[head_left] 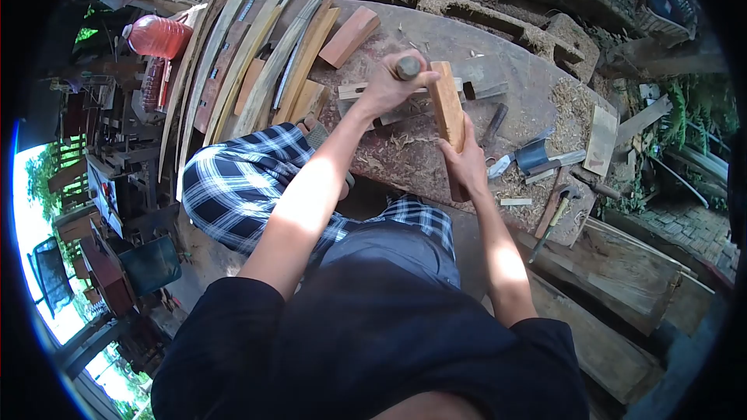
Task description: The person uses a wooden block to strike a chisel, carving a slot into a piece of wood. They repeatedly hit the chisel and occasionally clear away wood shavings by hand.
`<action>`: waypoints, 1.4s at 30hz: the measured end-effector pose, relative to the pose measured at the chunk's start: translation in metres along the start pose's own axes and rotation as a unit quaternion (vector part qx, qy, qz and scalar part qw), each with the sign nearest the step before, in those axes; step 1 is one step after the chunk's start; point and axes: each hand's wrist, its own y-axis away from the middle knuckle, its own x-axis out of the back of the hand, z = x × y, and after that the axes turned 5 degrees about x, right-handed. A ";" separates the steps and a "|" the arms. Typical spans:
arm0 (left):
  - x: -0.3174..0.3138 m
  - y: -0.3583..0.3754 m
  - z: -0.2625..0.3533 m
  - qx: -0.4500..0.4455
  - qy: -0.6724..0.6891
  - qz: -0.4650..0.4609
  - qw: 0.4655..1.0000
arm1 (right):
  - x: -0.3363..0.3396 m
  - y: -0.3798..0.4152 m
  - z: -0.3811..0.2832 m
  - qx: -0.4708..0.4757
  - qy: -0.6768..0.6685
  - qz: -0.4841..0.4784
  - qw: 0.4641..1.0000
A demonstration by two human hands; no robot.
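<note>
The workpiece block (447, 97) is bare wood, its lit face matt and smooth-looking. The tool handle (407, 68) appears to be dull wood, although its small end face makes this uncertain. The counter (436, 27) has a worn, matt surface (curled wood shavings (572, 105) roughen it). The bottle (159, 36) is glossy, translucent plastic; the checked garment (241, 175) is soft, matt cloth.

Left forearm (311, 187) is slanting toward 1 o'clock; left hand (388, 87) is clenching in a fist at torso's (366, 319) 12, thumb (427, 78) aiming at 3. Right forearm (502, 253) is pointing to 11; right hand (465, 163) is gripping at 1, lower than the left. I'm seeing both forearms bare.
</note>
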 end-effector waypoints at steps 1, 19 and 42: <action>-0.004 0.001 0.001 -0.006 -0.006 -0.017 1.000 | 0.004 -0.002 -0.004 0.020 -0.047 0.013 0.999; -0.003 0.003 -0.009 0.064 0.124 -0.048 0.989 | 0.118 0.002 -0.161 0.256 -0.024 -0.019 0.966; 0.028 0.004 -0.005 0.103 0.114 0.000 0.988 | 0.032 -0.009 -0.037 0.088 -0.035 0.030 0.995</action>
